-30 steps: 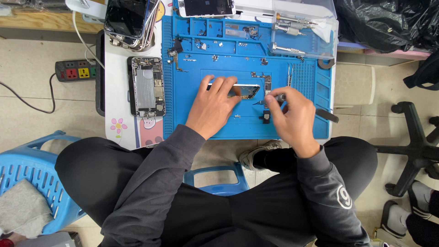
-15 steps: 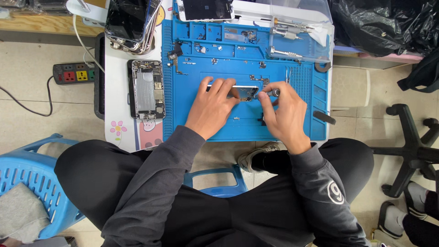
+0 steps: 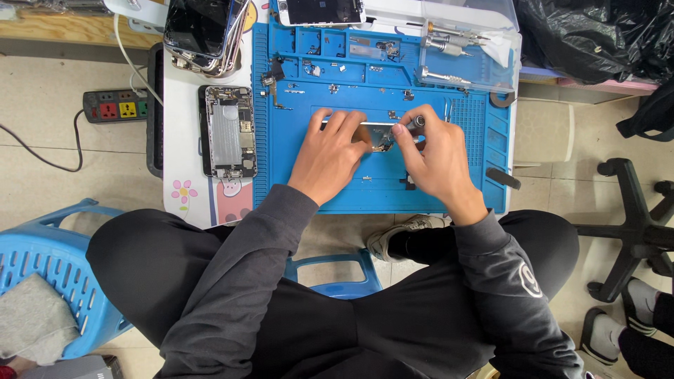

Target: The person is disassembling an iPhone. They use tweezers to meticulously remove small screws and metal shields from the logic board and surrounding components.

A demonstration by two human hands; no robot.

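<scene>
A blue repair mat (image 3: pixel 477 175) fills the upper middle of the frame and lies on a white surface (image 3: pixel 179 168). One blue plastic stool (image 3: pixel 49 274) stands at the lower left with a grey cloth on it, and one black swivel-chair base (image 3: pixel 632 231) sits at the right. One black bag (image 3: pixel 597 35) lies in the upper right corner. One power strip (image 3: pixel 116 105) rests on the floor at the left.

One opened phone body (image 3: pixel 227 131), its insides showing, lies just left of the mat. A stack of phone screens (image 3: pixel 200 31) sits above it; their number cannot be told. One more phone (image 3: pixel 319 10) lies at the top edge. Three metal screwdrivers (image 3: pixel 449 42) lie in a clear tray at the mat's upper right.

At the mat's centre lies one phone part (image 3: pixel 375 133), between both hands. The left hand (image 3: pixel 330 154) presses flat on it, fingers spread. The right hand (image 3: pixel 435 158) has its fingers pinched around a small screwdriver (image 3: pixel 414 123), tip at the part.
</scene>
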